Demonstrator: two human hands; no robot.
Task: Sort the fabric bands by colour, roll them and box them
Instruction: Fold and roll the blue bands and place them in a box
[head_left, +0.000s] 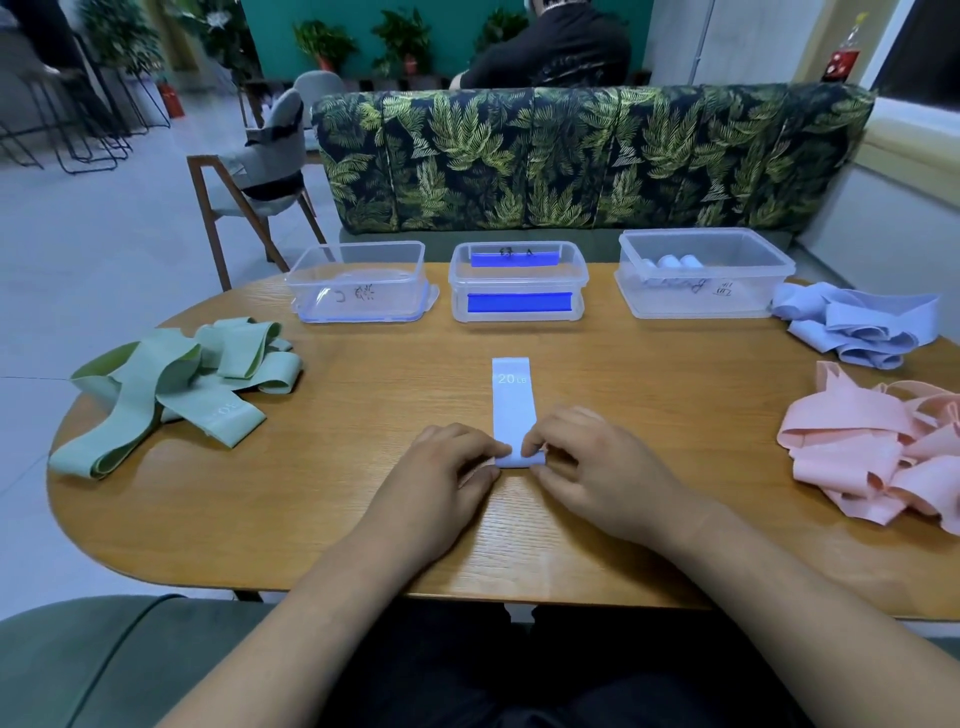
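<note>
Head view, pale blue band (511, 402) printed "20 LB" at desk (363, 519) centre, your left hand (441, 470) and right hand (592, 462) fingers (540, 439) pinching its rolled near end, clear boxes (701, 299) beyond, green pile (171, 384) left

Bare left hand (439, 470) and right hand (602, 467), forearms uncovered to frame edge; black trousers (467, 675).

The table (337, 519) is grained wood with a soft sheen; the pale blue band (511, 410), green heap (171, 384), blue heap (857, 327) and pink heap (872, 452) are matt cloth; the left box (311, 291), middle box (460, 280) and right box (753, 291) are clear glossy plastic; the bench back (571, 161) seems velvety.
</note>
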